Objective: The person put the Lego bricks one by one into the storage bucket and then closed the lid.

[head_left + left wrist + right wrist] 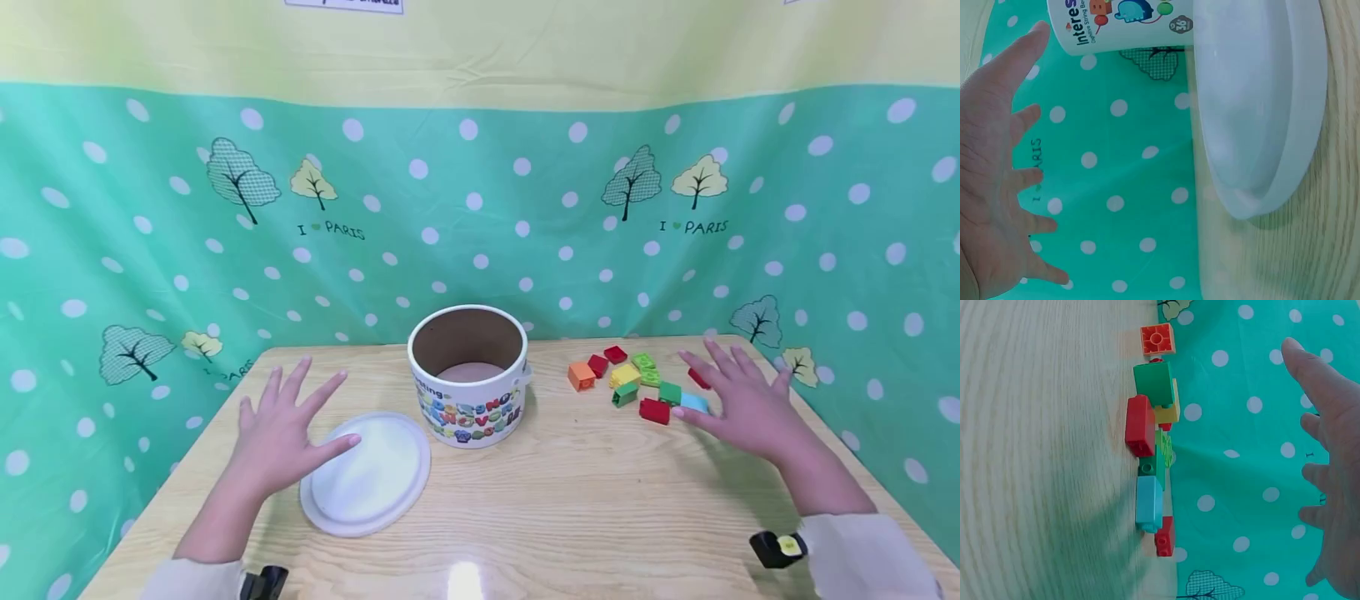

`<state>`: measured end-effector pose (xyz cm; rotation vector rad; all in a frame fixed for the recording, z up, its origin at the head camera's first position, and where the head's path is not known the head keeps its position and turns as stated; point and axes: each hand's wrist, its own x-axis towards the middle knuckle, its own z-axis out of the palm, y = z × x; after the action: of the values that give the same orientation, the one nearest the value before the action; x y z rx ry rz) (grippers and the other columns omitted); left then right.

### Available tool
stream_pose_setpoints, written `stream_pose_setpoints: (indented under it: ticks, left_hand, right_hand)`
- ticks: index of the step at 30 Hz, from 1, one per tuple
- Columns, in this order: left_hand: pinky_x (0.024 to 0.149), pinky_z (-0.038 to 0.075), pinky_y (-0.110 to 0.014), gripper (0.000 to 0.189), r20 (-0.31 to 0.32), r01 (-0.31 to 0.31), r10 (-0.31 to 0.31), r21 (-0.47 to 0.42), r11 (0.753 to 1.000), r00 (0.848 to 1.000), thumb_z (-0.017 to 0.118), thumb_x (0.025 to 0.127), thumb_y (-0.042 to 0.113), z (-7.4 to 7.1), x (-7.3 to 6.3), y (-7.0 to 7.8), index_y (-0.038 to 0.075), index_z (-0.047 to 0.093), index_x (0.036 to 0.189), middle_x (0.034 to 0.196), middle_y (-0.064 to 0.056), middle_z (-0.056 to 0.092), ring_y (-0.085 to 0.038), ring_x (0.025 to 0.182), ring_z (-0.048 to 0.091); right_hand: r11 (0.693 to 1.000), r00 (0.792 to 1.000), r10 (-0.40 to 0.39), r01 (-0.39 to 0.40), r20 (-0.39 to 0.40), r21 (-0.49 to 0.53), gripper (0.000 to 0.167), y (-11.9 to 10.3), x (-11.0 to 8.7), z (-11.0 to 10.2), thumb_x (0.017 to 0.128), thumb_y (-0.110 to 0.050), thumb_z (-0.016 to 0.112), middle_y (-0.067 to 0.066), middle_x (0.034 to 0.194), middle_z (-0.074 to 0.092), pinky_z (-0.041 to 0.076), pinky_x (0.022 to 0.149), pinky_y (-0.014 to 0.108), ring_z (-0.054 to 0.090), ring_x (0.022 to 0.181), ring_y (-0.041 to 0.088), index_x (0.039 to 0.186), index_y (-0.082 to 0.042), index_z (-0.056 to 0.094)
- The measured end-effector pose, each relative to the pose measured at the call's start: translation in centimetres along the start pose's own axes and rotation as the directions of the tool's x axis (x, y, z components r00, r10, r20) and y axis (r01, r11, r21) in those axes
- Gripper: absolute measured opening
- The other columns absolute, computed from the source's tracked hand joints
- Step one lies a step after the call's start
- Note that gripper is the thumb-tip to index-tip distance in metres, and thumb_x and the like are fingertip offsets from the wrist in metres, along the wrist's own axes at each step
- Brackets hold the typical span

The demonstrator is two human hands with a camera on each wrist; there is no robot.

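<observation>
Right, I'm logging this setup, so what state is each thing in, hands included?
Tub: upright, uncovered, nothing visible inside.
Lid: off the tub, lying on the table.
Toy blocks: outside the tub, scattered on the table.
Left hand: fingers spread, holding nothing.
Right hand: fingers spread, holding nothing.
Cloth: hung behind the table, creased.

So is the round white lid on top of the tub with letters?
No, the round white lid lies on the wooden table beside the letter-printed tub, whose top is open.
</observation>
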<state>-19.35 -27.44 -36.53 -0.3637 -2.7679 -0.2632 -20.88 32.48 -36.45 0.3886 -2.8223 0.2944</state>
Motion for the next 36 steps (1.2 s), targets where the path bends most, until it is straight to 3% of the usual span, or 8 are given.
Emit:
stream_pose_setpoints:
  ticks: [11, 18, 26, 29, 32, 36]
  left_hand:
    - [0.089, 0.015, -0.089, 0.087, -0.020, -0.039, 0.038, -0.100, 0.994, 0.999, 0.070, 0.077, 0.065, 0.7, 1.6, 1.0, 0.031, 0.038, 0.150, 0.157, -0.021, 0.019, -0.057, 0.137, 0.017]
    - [0.093, 0.026, -0.081, 0.084, -0.038, -0.086, 0.079, -0.241, 0.967, 0.996, 0.075, 0.078, 0.054, 1.3, 3.1, 1.9, 0.027, 0.039, 0.150, 0.156, -0.021, 0.021, -0.053, 0.137, 0.022]
    - [0.096, 0.030, -0.078, 0.085, 0.030, -0.057, 0.076, -0.417, 0.907, 0.997, 0.075, 0.082, 0.048, 2.3, 4.9, 2.5, 0.026, 0.034, 0.153, 0.158, -0.020, 0.019, -0.050, 0.140, 0.018]
    - [0.099, 0.030, -0.076, 0.087, 0.042, -0.045, 0.074, -0.478, 0.877, 0.996, 0.076, 0.082, 0.046, 2.8, 5.4, 2.7, 0.026, 0.031, 0.154, 0.158, -0.018, 0.020, -0.047, 0.141, 0.019]
    - [0.099, 0.033, -0.074, 0.088, 0.046, -0.035, 0.072, -0.551, 0.834, 0.996, 0.077, 0.082, 0.042, 3.1, 6.2, 3.1, 0.025, 0.030, 0.154, 0.157, -0.015, 0.024, -0.043, 0.140, 0.026]
    - [0.098, 0.042, -0.066, 0.086, 0.074, 0.004, 0.057, -0.646, 0.763, 0.996, 0.077, 0.084, 0.036, 3.8, 7.1, 3.4, 0.025, 0.030, 0.154, 0.155, -0.013, 0.027, -0.040, 0.135, 0.036]
  right_hand:
    - [0.999, 0.999, 0.036, -0.036, -0.006, 0.003, 0.099, 1.8, -0.8, -0.3, 0.080, -0.061, 0.070, 0.022, 0.160, 0.009, -0.018, 0.088, 0.084, 0.000, 0.142, 0.052, 0.157, -0.026, 0.019]
    - [0.997, 0.999, 0.040, -0.038, -0.030, 0.072, 0.101, 3.1, -1.2, 0.1, 0.078, -0.054, 0.076, 0.023, 0.160, 0.010, -0.014, 0.089, 0.086, 0.006, 0.139, 0.057, 0.157, -0.026, 0.021]
    - [0.992, 0.998, 0.045, -0.040, -0.040, 0.121, 0.100, 4.2, -1.5, 1.2, 0.077, -0.050, 0.079, 0.025, 0.159, 0.011, -0.013, 0.095, 0.082, 0.004, 0.141, 0.055, 0.156, -0.025, 0.023]
    - [0.985, 0.998, 0.045, -0.039, -0.036, 0.167, 0.101, 4.8, -1.7, 1.4, 0.077, -0.045, 0.081, 0.025, 0.159, 0.009, 0.001, 0.096, 0.085, 0.005, 0.140, 0.056, 0.156, -0.024, 0.023]
    - [0.978, 0.998, 0.054, -0.049, -0.019, 0.203, 0.102, 5.6, -2.0, 1.4, 0.076, -0.039, 0.083, 0.024, 0.160, 0.005, 0.020, 0.088, 0.086, 0.008, 0.137, 0.060, 0.156, -0.020, 0.023]
    - [0.973, 0.998, 0.067, -0.068, 0.010, 0.223, 0.102, 6.4, -2.5, 1.6, 0.076, -0.035, 0.084, 0.030, 0.157, 0.007, 0.027, 0.078, 0.085, 0.014, 0.130, 0.067, 0.156, -0.014, 0.025]
